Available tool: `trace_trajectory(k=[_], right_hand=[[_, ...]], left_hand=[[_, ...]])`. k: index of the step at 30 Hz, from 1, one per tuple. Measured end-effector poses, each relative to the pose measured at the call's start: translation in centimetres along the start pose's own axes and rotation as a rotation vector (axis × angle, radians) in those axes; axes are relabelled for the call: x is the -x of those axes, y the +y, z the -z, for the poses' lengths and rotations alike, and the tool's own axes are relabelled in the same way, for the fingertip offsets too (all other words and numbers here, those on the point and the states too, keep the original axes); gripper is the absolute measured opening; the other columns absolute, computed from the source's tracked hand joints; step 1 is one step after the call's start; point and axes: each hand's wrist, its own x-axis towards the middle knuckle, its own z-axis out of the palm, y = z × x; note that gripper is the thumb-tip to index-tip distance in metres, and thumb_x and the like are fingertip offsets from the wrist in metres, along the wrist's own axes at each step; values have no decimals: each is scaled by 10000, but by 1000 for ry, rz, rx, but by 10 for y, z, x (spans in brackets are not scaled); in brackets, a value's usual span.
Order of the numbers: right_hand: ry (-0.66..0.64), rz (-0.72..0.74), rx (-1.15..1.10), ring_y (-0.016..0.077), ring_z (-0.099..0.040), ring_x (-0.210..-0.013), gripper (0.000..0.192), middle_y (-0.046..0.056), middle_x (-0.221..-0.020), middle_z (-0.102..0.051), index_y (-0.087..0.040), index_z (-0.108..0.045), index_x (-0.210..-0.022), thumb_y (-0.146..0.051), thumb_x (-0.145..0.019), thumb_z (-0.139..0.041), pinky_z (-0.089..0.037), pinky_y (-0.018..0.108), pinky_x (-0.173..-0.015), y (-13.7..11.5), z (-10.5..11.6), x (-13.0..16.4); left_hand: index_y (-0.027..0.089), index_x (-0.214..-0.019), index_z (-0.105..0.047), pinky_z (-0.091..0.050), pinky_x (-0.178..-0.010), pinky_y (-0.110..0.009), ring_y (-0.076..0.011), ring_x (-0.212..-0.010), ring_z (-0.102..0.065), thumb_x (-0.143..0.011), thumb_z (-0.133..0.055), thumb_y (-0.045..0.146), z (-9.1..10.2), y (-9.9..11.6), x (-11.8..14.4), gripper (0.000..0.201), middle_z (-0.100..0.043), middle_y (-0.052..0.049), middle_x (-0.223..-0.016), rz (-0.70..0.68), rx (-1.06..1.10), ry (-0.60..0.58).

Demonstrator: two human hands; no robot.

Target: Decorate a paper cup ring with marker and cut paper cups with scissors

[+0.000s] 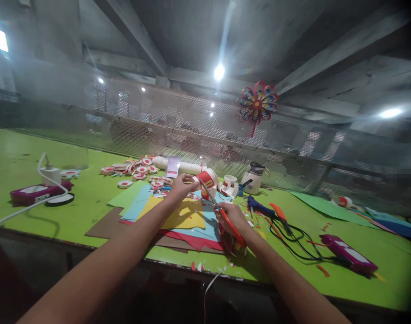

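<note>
My left hand (183, 185) grips a red and white paper cup (207, 179), tilted on its side above the sheets. In my right hand (230, 215) are scissors with orange-red handles (231, 225), their blades pointing up and left against the cup. Whether the blades are cutting into its wall I cannot tell. Below both hands lies a stack of coloured paper, with a yellow sheet (178, 215) on top of light blue, red and brown ones. Paper scraps are scattered round the stack.
A pile of red and white cut discs (138, 168) lies at the back left. A glue gun (259, 206) with a black cable, a purple power strip (349, 254) and a pitcher (252, 179) stand or lie rightward. Another purple power strip (37, 193) sits left.
</note>
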Motion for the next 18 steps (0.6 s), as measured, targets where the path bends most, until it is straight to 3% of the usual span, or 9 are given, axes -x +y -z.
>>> trace_trajectory(k=[8,18], right_hand=[[7,29,-60,169,-657,-828,220,38,-992,-674,-140,-645,-1046,-319,-927,-597,-556,347,-738,2,-1,-3],[38,31,-115,160,-654,-799,220,32,-960,-672,-137,-643,-1039,-321,-924,-603,-554,339,-720,10,-5,-7]], left_hand=[[148,-1210,-560,-544,-845,-425,-221,-1009,-623,-922,-582,320,3,2,0,335,-599,-100,-1198,56,74,-50],[150,-1196,-567,-548,-833,-417,-215,-993,-627,-921,-585,312,0,-2,1,320,-606,-93,-1182,-28,-41,-44]])
